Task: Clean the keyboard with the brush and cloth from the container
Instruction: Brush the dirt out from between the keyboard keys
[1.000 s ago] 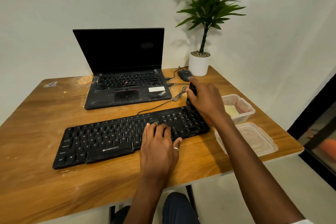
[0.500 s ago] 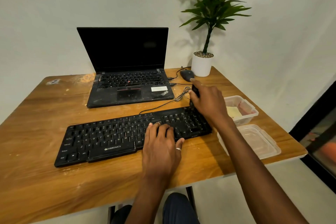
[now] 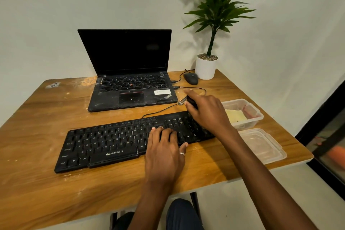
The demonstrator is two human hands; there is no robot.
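Since the earlier frames the right hand point(image 3: 209, 112) has stayed at the right end of the keyboard point(image 3: 119, 140), and the left hand point(image 3: 164, 147) has not left its place.

The left hand lies flat and open on the keys right of the keyboard's middle, with a ring on one finger. The right hand is closed around a dark brush point(image 3: 192, 101) at the keyboard's far right corner; its bristles are hidden.

Right of the keyboard lies a clear lid point(image 3: 263, 145) on the table point(image 3: 37, 183). Just behind the lid stands the open container point(image 3: 250, 112) with a yellow cloth point(image 3: 235, 115) inside.

Behind the keyboard stands an open laptop point(image 3: 128, 73), its screen dark. Behind the keyboard's right end are a mouse point(image 3: 190, 78) and a white plant pot point(image 3: 205, 68).
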